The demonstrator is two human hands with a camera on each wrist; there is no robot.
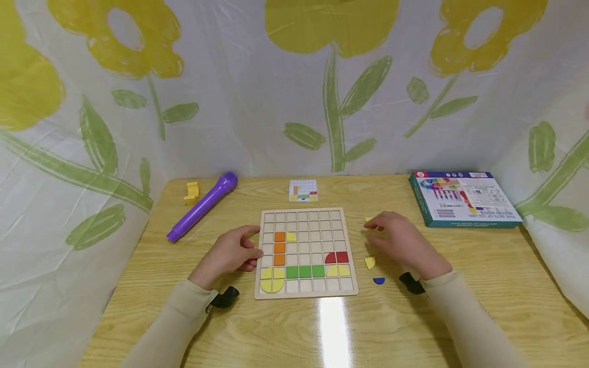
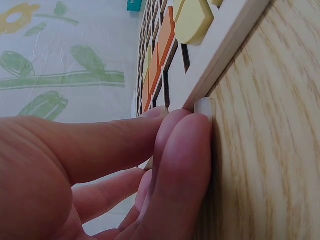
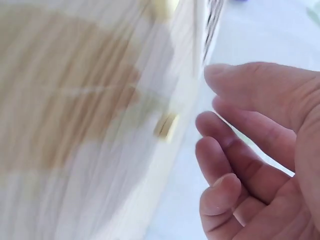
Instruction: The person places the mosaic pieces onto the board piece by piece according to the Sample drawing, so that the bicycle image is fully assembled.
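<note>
A wooden grid board (image 1: 306, 295) lies in the middle of the table. Set in its cells are orange squares (image 1: 279, 248), green squares (image 1: 305, 271), red pieces (image 1: 342, 257) and yellow quarter-circles (image 1: 272, 279). My left hand (image 1: 230, 250) grips the board's left edge, its fingertips at the pale rim (image 2: 220, 55) in the left wrist view. Nothing is held in my right hand (image 1: 402, 243), which hovers right of the board with loosely bent fingers. By its fingertips lies a partly hidden yellow piece (image 1: 369, 219). Nearer me are a yellow quarter-circle (image 1: 370, 262) and a blue half-round piece (image 1: 379, 281).
Behind the board lies a small pattern card (image 1: 303, 190). A purple microphone-shaped tube (image 1: 202, 207) and a yellow piece (image 1: 191, 193) are at the back left. At the back right sits a flat printed box (image 1: 465, 199). A flower-painted curtain (image 1: 230, 102) borders the table.
</note>
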